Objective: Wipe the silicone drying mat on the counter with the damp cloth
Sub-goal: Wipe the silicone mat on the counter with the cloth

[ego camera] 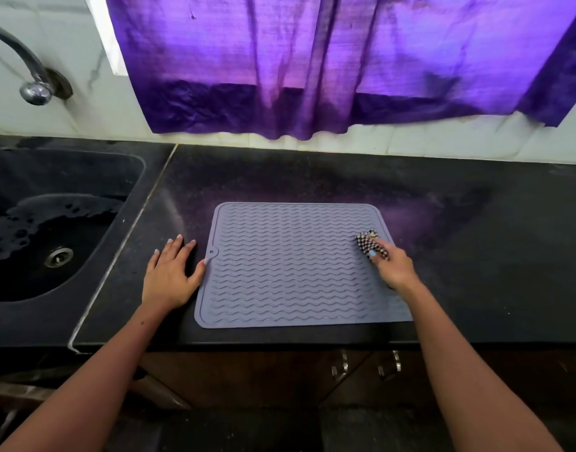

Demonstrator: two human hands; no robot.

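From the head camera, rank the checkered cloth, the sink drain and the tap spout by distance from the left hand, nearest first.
Measured from the left hand:
1. Sink drain, to its left in the basin.
2. Checkered cloth, across the mat in the right hand.
3. Tap spout, far back-left against the wall.

The dark counter (pixel 312 177) carries a grey ribbed mat (pixel 290 265) lying flat.

Home kitchen: dark stone counter (pixel 312 177), sunken sink (pixel 35 223), wall tap (pixel 35 89), curtained window (pixel 312 60).
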